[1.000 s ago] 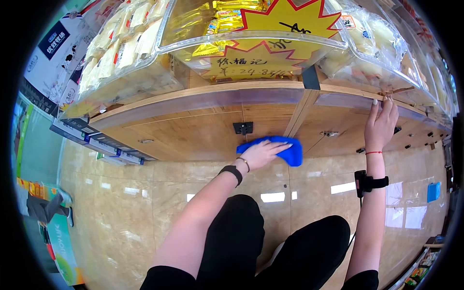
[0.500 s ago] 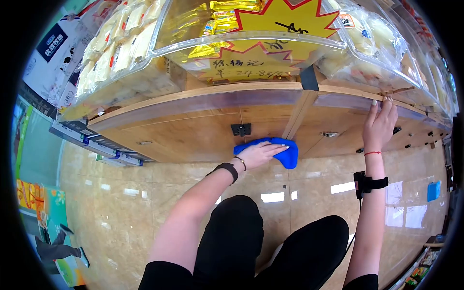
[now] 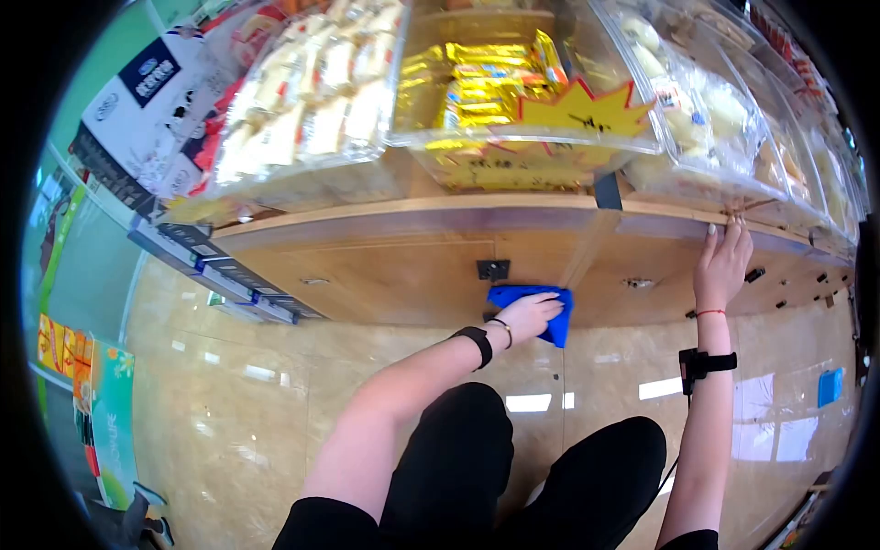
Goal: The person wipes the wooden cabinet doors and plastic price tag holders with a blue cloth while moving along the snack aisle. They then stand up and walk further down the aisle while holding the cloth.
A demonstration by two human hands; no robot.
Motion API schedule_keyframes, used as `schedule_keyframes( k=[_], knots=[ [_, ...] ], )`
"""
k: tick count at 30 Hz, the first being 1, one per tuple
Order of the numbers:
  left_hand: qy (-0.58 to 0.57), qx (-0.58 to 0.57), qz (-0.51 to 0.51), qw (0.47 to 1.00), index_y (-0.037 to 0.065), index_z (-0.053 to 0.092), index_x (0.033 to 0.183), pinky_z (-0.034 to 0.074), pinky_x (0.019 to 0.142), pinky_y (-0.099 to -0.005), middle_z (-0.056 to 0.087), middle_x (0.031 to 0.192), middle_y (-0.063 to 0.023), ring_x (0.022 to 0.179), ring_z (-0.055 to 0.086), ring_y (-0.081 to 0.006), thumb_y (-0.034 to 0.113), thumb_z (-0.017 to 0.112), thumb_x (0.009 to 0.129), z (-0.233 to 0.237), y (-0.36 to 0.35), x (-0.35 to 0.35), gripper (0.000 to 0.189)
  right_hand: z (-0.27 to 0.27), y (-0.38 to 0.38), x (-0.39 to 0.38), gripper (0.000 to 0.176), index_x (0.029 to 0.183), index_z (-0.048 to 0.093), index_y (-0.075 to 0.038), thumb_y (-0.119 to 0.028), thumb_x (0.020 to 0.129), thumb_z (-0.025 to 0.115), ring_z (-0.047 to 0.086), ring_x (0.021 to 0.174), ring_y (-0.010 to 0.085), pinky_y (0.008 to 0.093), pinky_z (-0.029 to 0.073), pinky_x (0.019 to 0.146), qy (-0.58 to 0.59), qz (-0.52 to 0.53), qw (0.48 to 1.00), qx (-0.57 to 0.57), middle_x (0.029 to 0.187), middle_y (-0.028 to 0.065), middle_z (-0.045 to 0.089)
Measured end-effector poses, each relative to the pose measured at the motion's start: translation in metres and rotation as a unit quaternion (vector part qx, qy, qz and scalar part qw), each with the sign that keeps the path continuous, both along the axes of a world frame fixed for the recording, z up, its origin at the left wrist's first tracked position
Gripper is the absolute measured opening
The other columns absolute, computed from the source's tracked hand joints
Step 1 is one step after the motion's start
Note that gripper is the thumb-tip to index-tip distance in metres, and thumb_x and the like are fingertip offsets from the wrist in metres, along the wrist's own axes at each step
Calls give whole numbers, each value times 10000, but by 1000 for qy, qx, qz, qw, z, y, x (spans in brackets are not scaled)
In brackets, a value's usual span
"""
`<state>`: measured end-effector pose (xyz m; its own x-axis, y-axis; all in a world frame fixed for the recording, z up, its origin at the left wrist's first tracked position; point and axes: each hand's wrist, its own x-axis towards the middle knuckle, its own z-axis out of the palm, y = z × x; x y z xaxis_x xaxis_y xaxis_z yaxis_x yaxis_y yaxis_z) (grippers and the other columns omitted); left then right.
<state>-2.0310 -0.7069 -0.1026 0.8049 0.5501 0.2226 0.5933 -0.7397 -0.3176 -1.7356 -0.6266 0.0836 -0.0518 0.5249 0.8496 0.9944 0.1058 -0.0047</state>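
Note:
A blue cloth (image 3: 560,323) lies against the lower part of the wooden cabinet front (image 3: 394,266). My left hand (image 3: 530,317) rests flat on it, fingers stretched toward the right, pressing it to the wood. Just above is a small black metal fitting (image 3: 493,269). My right hand (image 3: 724,268) reaches up to the cabinet's top edge on the right, its fingertips touching the ledge beneath the clear bins, with nothing visible held. The fingers of that hand are extended and a little apart.
Clear bins of wrapped snacks (image 3: 316,101) and gold-wrapped sweets (image 3: 486,82) stand on the cabinet, with a yellow price sign (image 3: 587,115). Boxes (image 3: 225,280) stand at the left. Another person's feet (image 3: 151,513) show at lower left. A blue object (image 3: 830,387) is on the floor at right.
The view has shifted, showing more of the bins. My left hand and the cloth have moved slightly right along the cabinet front. My right hand stays at the ledge. The other person's feet have moved.

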Motion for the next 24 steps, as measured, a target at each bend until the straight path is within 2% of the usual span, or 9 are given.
schedule_keyframes(
  k=[6, 10, 14, 16, 17, 18, 19, 21, 24],
  knots=[
    [-91, 41, 3, 995, 142, 678, 821, 299, 1080, -377, 532, 1290, -13, 1198, 465, -136, 160, 566, 716, 161, -17, -21, 154, -2, 3, 8, 336, 1142, 492, -6, -267, 933, 466, 441, 1133, 355, 416, 381, 947, -5, -3, 1000, -20, 1163, 177, 495],
    [-93, 119, 58, 987, 171, 614, 785, 331, 1032, -405, 485, 1356, 10, 1224, 451, -131, 195, 565, 727, 208, -51, -87, 79, 2, 1, 6, 320, 1134, 489, 2, -251, 940, 454, 441, 1132, 350, 419, 379, 940, 6, 20, 1000, -22, 1167, 181, 499],
    [-91, 123, 111, 982, 169, 550, 713, 338, 999, -440, 491, 1360, 1, 1193, 482, -172, 177, 553, 684, 200, -92, -197, 30, 4, -2, 5, 313, 1124, 487, 11, -242, 946, 445, 445, 1129, 348, 417, 380, 934, 11, 19, 1000, -22, 1168, 187, 501],
    [-58, 125, 218, 966, 147, 641, 875, 290, 1046, -452, 483, 1365, 12, 1239, 435, -200, 201, 575, 697, 192, -120, -263, 197, 2, 0, 6, 315, 1134, 486, 16, -234, 948, 438, 447, 1131, 348, 412, 380, 935, 15, 11, 999, -27, 1180, 190, 501],
    [-138, 149, 253, 946, 106, 653, 922, 265, 1064, -477, 503, 1340, -6, 1256, 416, -221, 158, 590, 694, 187, -131, -289, 242, 1, 1, 5, 318, 1141, 486, 17, -232, 948, 436, 447, 1132, 349, 412, 380, 936, 13, 13, 1000, -21, 1185, 191, 500],
    [-195, 142, 328, 914, 46, 624, 1037, 252, 1081, -472, 507, 1326, -60, 1266, 407, -274, 102, 590, 685, 187, -146, -310, 358, 0, 2, 5, 321, 1147, 485, 17, -231, 949, 433, 448, 1133, 349, 412, 380, 936, 10, 14, 1000, -14, 1191, 192, 499],
    [-391, 103, 368, 838, 12, 543, 1197, 255, 1091, -436, 478, 1341, -124, 1268, 397, -332, 39, 577, 714, 185, -154, -324, 484, -1, 2, 6, 325, 1153, 485, 18, -229, 950, 431, 448, 1134, 349, 412, 379, 937, 7, 15, 1000, -8, 1197, 192, 499],
    [-393, 206, 444, 779, 10, 393, 1347, 293, 1063, -390, 416, 1354, -225, 1251, 382, -410, 2, 438, 877, 164, -166, -351, 472, -2, 2, 6, 329, 1164, 484, 17, -227, 949, 429, 450, 1134, 351, 413, 379, 937, 11, 12, 1000, -11, 1207, 193, 496],
    [-412, 176, 545, 709, 14, 267, 1407, 280, 1049, -408, 334, 1364, -304, 1256, 335, -455, 7, 404, 901, 125, -171, -378, 525, -4, 3, 5, 333, 1171, 485, 15, -228, 950, 424, 453, 1132, 353, 416, 378, 938, 17, 11, 1000, -10, 1210, 194, 496]
  ],
)
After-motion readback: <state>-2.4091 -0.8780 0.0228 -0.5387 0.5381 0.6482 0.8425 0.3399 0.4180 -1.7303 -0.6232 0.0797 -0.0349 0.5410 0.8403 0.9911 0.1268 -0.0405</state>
